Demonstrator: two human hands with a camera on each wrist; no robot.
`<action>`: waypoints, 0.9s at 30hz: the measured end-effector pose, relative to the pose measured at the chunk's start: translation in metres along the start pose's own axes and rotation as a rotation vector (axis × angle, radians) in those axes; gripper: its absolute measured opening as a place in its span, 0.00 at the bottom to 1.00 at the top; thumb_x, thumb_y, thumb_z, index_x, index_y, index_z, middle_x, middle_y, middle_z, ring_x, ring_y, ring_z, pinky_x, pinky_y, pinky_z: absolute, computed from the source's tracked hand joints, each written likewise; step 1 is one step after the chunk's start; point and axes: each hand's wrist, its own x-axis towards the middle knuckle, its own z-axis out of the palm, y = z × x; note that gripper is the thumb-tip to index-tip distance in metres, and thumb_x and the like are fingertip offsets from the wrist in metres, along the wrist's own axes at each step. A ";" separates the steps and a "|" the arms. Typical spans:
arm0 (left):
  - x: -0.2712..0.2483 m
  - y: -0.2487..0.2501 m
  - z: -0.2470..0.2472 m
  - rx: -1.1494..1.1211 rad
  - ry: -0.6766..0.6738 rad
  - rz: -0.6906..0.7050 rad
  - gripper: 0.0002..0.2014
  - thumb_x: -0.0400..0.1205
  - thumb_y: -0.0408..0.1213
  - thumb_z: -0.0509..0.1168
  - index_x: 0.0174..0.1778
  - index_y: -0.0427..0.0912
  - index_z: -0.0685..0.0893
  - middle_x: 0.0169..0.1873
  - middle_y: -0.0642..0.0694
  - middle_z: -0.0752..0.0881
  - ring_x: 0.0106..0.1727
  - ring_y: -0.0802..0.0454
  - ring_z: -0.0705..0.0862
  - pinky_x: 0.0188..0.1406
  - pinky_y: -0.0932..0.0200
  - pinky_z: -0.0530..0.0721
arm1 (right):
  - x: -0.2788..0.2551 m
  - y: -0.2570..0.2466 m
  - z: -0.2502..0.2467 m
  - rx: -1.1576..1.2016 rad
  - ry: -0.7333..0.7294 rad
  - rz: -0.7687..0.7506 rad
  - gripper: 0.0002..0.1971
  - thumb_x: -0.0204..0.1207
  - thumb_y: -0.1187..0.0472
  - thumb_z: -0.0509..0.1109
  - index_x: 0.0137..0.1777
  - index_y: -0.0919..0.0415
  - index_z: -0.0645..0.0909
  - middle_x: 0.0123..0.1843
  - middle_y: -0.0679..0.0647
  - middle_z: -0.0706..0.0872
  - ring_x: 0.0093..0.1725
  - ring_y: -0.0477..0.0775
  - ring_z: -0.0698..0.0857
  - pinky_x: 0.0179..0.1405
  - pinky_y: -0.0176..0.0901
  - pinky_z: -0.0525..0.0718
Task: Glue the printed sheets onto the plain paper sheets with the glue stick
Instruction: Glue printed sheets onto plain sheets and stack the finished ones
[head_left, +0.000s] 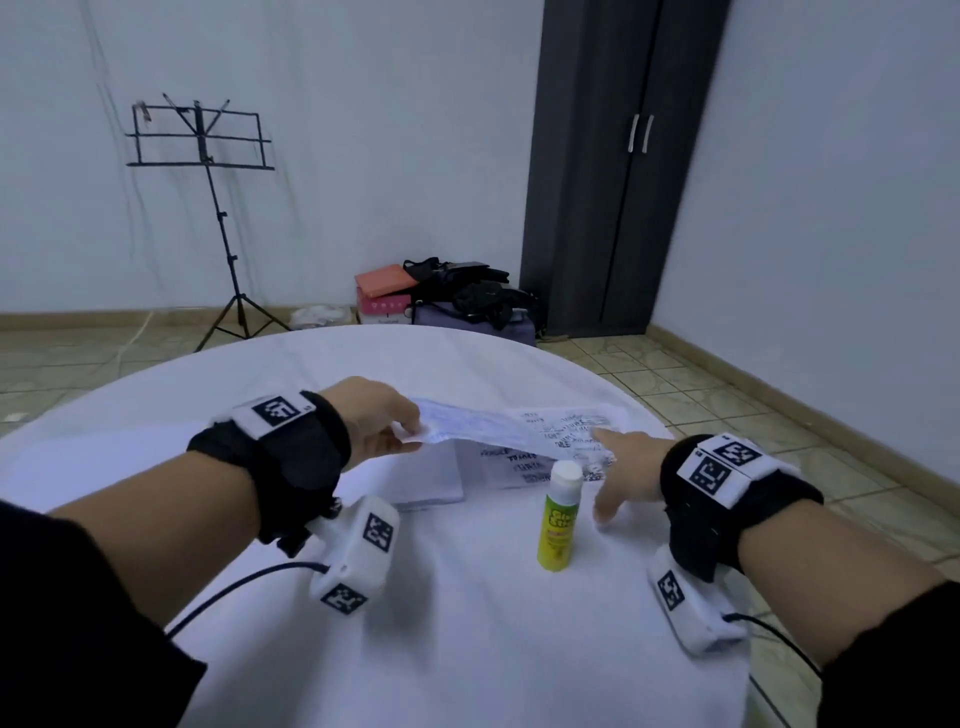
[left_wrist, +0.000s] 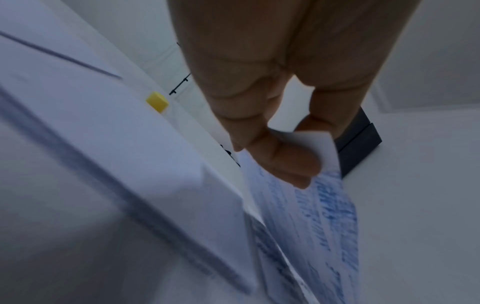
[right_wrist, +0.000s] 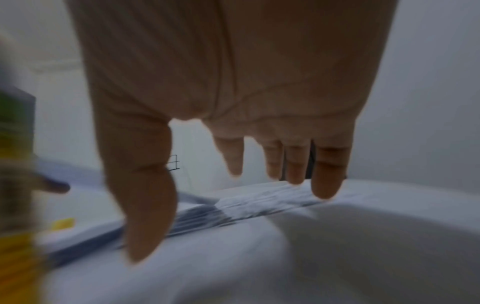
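Printed sheet (head_left: 498, 431) is thin and white with blue marks and dark writing, lifted over the table (head_left: 467, 623). Left hand (head_left: 382, 421) pinches its corner in a tight grip. Right hand (head_left: 626, 478) lies spread flat, grip wide, by the upright yellow glue stick (head_left: 558, 519).

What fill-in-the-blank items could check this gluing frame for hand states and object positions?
1. The printed sheet is pinched by the ____ hand.
2. The glue stick stands ____ on the table.
3. The right hand has its fingers ____.
4. The glue stick's cap is ____.

Missing words: left; upright; spread open; on
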 end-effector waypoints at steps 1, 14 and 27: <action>-0.010 -0.006 -0.011 -0.003 0.014 -0.010 0.10 0.74 0.12 0.59 0.35 0.30 0.77 0.44 0.35 0.81 0.31 0.45 0.85 0.23 0.62 0.86 | -0.006 -0.002 0.004 0.014 -0.061 -0.042 0.50 0.64 0.54 0.80 0.83 0.47 0.54 0.79 0.52 0.66 0.75 0.57 0.69 0.68 0.46 0.74; -0.105 -0.067 -0.070 0.862 -0.123 -0.108 0.26 0.75 0.23 0.68 0.68 0.45 0.79 0.48 0.41 0.84 0.24 0.57 0.79 0.19 0.67 0.77 | -0.078 -0.022 0.035 0.288 -0.002 -0.067 0.15 0.73 0.51 0.72 0.57 0.56 0.83 0.53 0.59 0.83 0.49 0.56 0.79 0.52 0.49 0.81; -0.143 -0.062 -0.058 1.368 -0.121 -0.088 0.39 0.73 0.42 0.76 0.79 0.49 0.67 0.55 0.48 0.85 0.38 0.53 0.85 0.47 0.62 0.83 | -0.126 -0.036 0.028 0.399 0.050 -0.172 0.14 0.75 0.54 0.70 0.54 0.64 0.82 0.46 0.59 0.85 0.47 0.58 0.85 0.42 0.47 0.84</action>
